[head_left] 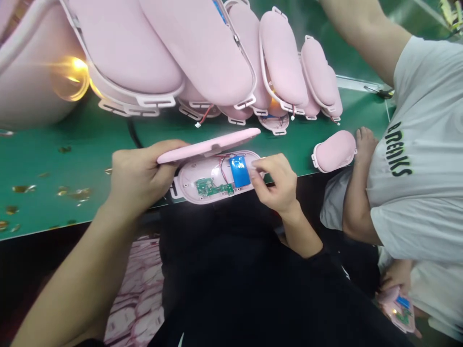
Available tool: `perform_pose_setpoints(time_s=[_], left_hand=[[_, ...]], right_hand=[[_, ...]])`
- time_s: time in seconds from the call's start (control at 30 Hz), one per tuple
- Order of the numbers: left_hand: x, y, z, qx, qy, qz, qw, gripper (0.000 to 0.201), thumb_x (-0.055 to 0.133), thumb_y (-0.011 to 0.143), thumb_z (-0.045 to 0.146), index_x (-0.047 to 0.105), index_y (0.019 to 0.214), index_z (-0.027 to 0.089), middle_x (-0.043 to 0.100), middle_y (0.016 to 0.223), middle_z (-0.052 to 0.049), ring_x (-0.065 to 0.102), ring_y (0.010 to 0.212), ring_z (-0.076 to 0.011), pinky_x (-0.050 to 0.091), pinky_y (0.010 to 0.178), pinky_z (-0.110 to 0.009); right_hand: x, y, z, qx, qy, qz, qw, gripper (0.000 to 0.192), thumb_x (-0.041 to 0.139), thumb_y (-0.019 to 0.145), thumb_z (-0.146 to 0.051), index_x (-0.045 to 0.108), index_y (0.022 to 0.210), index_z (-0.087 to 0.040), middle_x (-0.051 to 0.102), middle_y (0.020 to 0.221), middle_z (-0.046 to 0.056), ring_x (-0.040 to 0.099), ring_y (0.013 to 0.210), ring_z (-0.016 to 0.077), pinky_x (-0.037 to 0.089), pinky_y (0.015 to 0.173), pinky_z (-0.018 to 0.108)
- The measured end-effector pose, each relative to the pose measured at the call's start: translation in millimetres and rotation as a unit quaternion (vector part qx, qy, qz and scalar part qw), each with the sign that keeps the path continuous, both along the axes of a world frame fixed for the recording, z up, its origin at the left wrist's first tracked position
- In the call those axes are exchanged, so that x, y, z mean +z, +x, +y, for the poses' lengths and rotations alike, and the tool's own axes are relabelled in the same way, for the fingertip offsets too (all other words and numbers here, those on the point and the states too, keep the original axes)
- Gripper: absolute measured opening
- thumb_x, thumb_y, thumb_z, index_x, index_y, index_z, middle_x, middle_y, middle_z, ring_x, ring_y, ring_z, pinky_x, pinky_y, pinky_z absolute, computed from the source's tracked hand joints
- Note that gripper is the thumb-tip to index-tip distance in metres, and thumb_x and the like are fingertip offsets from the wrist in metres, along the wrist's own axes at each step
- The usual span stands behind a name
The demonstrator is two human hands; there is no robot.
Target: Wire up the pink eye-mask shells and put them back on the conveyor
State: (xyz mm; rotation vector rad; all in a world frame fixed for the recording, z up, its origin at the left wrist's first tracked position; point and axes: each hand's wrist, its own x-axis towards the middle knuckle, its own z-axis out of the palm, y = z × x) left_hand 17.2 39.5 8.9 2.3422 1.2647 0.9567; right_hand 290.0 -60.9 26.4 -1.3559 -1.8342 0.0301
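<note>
Green matte bench: left hand (139, 176) grips smooth pink oval lid (210, 144); right hand (277, 180) pinches open shell (217, 180).

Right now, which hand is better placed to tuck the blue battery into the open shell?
Probably the right hand: its fingertips sit at the open shell's end, right beside the blue battery and its wires. The left hand is occupied holding the pink cover raised above the shell.

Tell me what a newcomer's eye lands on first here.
First, the row of pink padded shells stacked across the top of the green table. Then, at centre, the open pink casing with its blue battery and green circuit board, held between the left hand and right hand.
</note>
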Motion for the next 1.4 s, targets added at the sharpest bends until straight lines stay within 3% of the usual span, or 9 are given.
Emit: perform_pose_setpoints(time_s=[0.2, 0.33, 0.43, 0.6, 0.73, 0.97, 1.03, 1.2, 1.4], left_hand=[[-5.1, -1.4, 1.4, -0.021, 0.033, -0.035, 0.999, 0.027, 0.058, 0.109, 0.025, 0.084, 0.112, 0.023, 0.085, 0.099, 0.004, 0.075, 0.076, -0.006, 0.048, 0.069, -0.015], [-4.0, -1.1, 0.8, -0.031, 0.04, -0.047, 0.998, 0.027, 0.057, 0.111, 0.024, 0.084, 0.112, 0.022, 0.085, 0.103, 0.004, 0.077, 0.082, -0.0059, 0.049, 0.072, -0.014], [-2.5, -0.8, 0.7, -0.027, 0.04, -0.051, 0.998, 0.027, 0.057, 0.112, 0.025, 0.083, 0.114, 0.021, 0.085, 0.105, 0.003, 0.078, 0.083, -0.0063, 0.049, 0.073, -0.014], [-1.2, -0.2, 0.4, -0.016, 0.048, -0.067, 0.996, 0.027, 0.056, 0.113, 0.025, 0.082, 0.115, 0.021, 0.085, 0.102, 0.003, 0.076, 0.081, -0.006, 0.047, 0.073, -0.015], [-2.6, 0.2, 0.0, -0.019, 0.069, -0.064, 0.995, 0.029, 0.053, 0.114, 0.025, 0.082, 0.115, 0.021, 0.084, 0.097, 0.004, 0.073, 0.075, -0.0064, 0.044, 0.068, -0.018], [-2.8, 0.4, -1.2, -0.023, 0.085, -0.085, 0.993, 0.028, 0.053, 0.114, 0.024, 0.081, 0.115, 0.021, 0.083, 0.092, 0.005, 0.07, 0.07, -0.006, 0.042, 0.065, -0.018], [-2.1, 1.3, -0.9, -0.029, 0.102, -0.091, 0.99, 0.029, 0.052, 0.114, 0.023, 0.08, 0.113, 0.021, 0.082, 0.088, 0.006, 0.067, 0.067, -0.0054, 0.041, 0.063, -0.018], [-2.1, 1.4, -0.1, -0.031, 0.122, -0.109, 0.986, 0.025, 0.054, 0.113, 0.023, 0.079, 0.11, 0.021, 0.08, 0.084, 0.007, 0.063, 0.064, -0.0046, 0.037, 0.06, -0.018], [-2.0, 0.5, -1.4, -0.031, 0.084, -0.108, 0.99, 0.035, 0.046, 0.114, 0.024, 0.081, 0.109, 0.023, 0.08, 0.084, 0.007, 0.063, 0.064, -0.005, 0.038, 0.06, -0.019]], right_hand=[[26.7, -35.7, 24.3, 0.008, -0.22, -0.204, 0.954, 0.035, 0.047, 0.116, -0.034, 0.075, 0.129, -0.017, 0.077, 0.115, 0.01, 0.067, 0.102, 0.0229, 0.052, 0.093, 0.038], [39.4, -43.8, 36.4, -0.026, -0.278, -0.251, 0.927, 0.033, 0.045, 0.115, -0.024, 0.077, 0.121, -0.016, 0.077, 0.111, 0.011, 0.067, 0.099, 0.0231, 0.049, 0.088, 0.036], [51.0, -45.1, 39.2, -0.006, -0.312, -0.269, 0.911, 0.029, 0.051, 0.113, -0.021, 0.079, 0.112, -0.015, 0.077, 0.117, 0.014, 0.067, 0.103, 0.0246, 0.048, 0.088, 0.036], [66.7, -53.6, 47.3, 0.083, -0.403, -0.187, 0.892, 0.026, 0.059, 0.107, -0.023, 0.079, 0.092, -0.017, 0.077, 0.092, 0.006, 0.066, 0.084, 0.0182, 0.044, 0.08, 0.032], [67.2, -58.5, 65.2, 0.11, -0.502, -0.081, 0.854, 0.026, 0.062, 0.101, -0.017, 0.075, 0.079, -0.016, 0.069, 0.07, 0.0, 0.061, 0.067, 0.0132, 0.044, 0.072, 0.028], [58.0, -49.7, 76.5, 0.143, -0.578, 0.078, 0.8, 0.018, 0.064, 0.101, -0.019, 0.073, 0.087, -0.014, 0.072, 0.074, 0.001, 0.063, 0.059, 0.0104, 0.049, 0.061, 0.025], [56.2, -46.6, 73.9, 0.161, -0.563, 0.09, 0.806, 0.01, 0.068, 0.098, -0.019, 0.074, 0.092, -0.014, 0.073, 0.077, 0.001, 0.066, 0.067, 0.0117, 0.05, 0.065, 0.025], [48.0, -47.2, 63.3, 0.169, -0.466, 0.076, 0.865, 0.008, 0.072, 0.096, -0.021, 0.077, 0.098, -0.016, 0.078, 0.086, 0.001, 0.069, 0.08, 0.0133, 0.051, 0.077, 0.027], [36.6, -52.9, 49.1, 0.142, -0.376, 0.031, 0.915, 0.012, 0.07, 0.096, -0.024, 0.079, 0.101, -0.018, 0.079, 0.088, 0.001, 0.071, 0.078, 0.0119, 0.054, 0.079, 0.026]])
